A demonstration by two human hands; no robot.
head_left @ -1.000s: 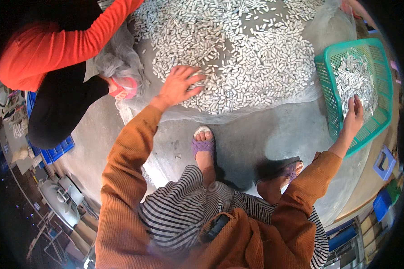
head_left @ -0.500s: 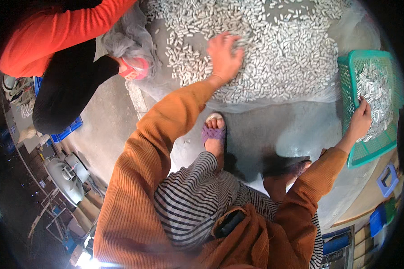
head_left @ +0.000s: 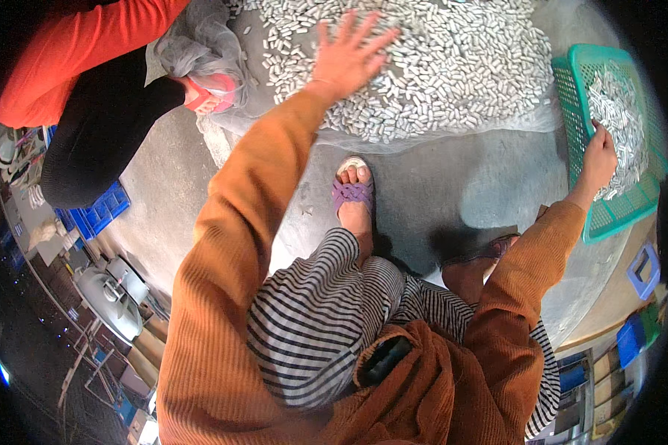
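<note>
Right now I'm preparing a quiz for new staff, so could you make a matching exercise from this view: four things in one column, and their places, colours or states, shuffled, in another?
Things:
1. Left hand
2. Right hand
3. Basket
4. Pieces

Descriptions:
A. At the basket's left side
B. Pale, small and many
C. Spread out over the pieces
D. Green, with openwork walls

Right pairs: 1-C, 2-A, 3-D, 4-B.
</note>
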